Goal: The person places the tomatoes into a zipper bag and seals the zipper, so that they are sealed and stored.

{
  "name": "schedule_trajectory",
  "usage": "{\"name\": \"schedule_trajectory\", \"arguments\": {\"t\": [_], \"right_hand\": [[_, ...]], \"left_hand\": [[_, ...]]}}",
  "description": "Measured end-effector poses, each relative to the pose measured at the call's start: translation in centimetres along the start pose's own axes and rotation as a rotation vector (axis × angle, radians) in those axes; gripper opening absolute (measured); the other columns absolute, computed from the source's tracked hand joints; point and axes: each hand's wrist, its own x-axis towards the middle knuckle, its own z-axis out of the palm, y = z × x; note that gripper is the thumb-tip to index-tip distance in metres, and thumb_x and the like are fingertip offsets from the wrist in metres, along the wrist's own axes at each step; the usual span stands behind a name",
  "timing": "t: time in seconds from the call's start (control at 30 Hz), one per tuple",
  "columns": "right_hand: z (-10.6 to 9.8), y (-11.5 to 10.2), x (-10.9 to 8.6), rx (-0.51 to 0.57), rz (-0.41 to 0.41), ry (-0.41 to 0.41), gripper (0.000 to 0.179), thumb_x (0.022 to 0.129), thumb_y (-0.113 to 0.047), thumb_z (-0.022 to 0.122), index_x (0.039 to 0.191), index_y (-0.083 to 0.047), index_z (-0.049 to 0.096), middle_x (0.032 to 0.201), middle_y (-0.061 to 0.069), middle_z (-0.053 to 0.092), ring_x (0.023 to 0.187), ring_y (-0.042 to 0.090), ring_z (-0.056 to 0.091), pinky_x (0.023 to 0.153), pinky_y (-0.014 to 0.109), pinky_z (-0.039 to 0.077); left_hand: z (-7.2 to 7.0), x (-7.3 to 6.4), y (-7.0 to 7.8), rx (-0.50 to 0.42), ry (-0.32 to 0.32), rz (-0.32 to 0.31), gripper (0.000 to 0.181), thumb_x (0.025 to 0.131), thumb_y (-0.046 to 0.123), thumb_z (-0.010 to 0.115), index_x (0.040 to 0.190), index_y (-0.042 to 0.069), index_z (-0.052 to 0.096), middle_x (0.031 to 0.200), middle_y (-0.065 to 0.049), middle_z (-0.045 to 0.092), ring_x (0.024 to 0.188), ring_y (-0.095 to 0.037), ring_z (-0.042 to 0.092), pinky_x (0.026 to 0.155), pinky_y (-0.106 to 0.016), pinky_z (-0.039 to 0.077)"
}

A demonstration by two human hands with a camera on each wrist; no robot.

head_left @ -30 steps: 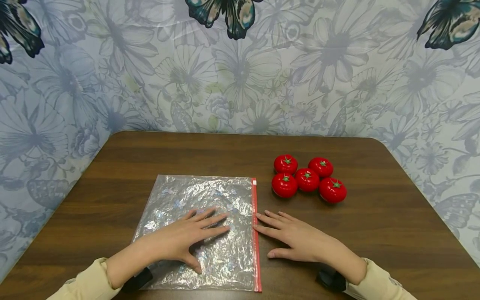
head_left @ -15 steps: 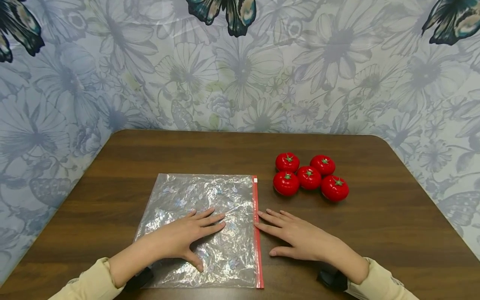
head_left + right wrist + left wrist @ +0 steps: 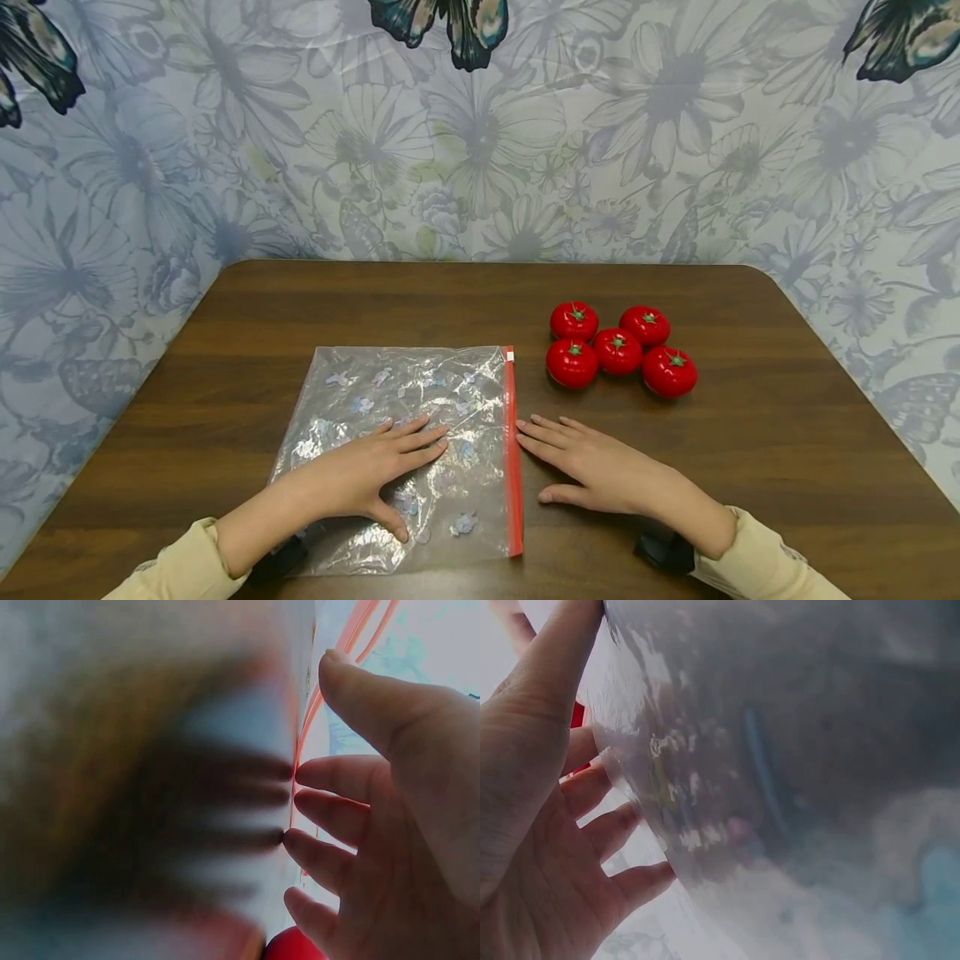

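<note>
Head view alone shows five tomatoes (image 3: 617, 352); left hand (image 3: 378, 471) rests wide on zip bag (image 3: 420, 379), right hand (image 3: 592, 467) wide beside its red edge (image 3: 513, 467).

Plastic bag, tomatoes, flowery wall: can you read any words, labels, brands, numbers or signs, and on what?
None can be read.
Plastic bag: small bluish printed shapes, no legible lettering.
White tab on the red strip: too small to tell.
Tomatoes, flowery wall: no writing visible.
</note>
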Motion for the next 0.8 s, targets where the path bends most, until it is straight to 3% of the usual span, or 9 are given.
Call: {"name": "schedule_trajectory", "arguments": {"t": [0.27,0.5,0.63,0.8], "right_hand": [[-0.5,0.7,1.3,0.062,0.037,0.003,0.06,0.093,-0.037,0.057,0.142,-0.008,0.041,0.147,0.007,0.034,0.136,0.022,0.025,0.107,0.041,0.022],[-0.5,1.9,3.9,0.152,-0.014,0.222,0.029,0.088,-0.011,0.066,0.116,-0.002,0.064,0.116,0.006,0.059,0.11,0.019,0.053,0.092,0.033,0.044],[0.0,2.6,5.5,0.22,-0.009,0.341,0.02,0.081,-0.005,0.073,0.1,-0.009,0.069,0.097,-0.002,0.062,0.091,0.013,0.057,0.08,0.028,0.049],[0.5,3.0,7.2,0.383,0.038,0.397,0.015,0.08,-0.002,0.073,0.09,-0.011,0.067,0.089,-0.005,0.062,0.083,0.01,0.058,0.076,0.027,0.05]], "left_hand": [[0.0,-0.1,0.1,-0.014,0.019,0.009,0.105,0.066,0.068,0.06,0.147,0.009,0.029,0.153,-0.006,0.02,0.138,-0.031,0.014,0.102,-0.057,0.022],[0.1,-0.3,0.2,-0.017,0.025,-0.001,0.104,0.066,0.067,0.062,0.147,0.008,0.03,0.152,-0.006,0.021,0.138,-0.031,0.014,0.102,-0.057,0.021],[0.1,-0.2,0.1,-0.018,0.023,-0.001,0.105,0.066,0.067,0.062,0.147,0.009,0.03,0.153,-0.006,0.02,0.138,-0.03,0.014,0.102,-0.057,0.022],[0.0,-0.2,0.2,-0.031,0.023,-0.004,0.105,0.065,0.065,0.065,0.147,0.009,0.03,0.152,-0.006,0.021,0.138,-0.03,0.014,0.102,-0.056,0.022]]}}
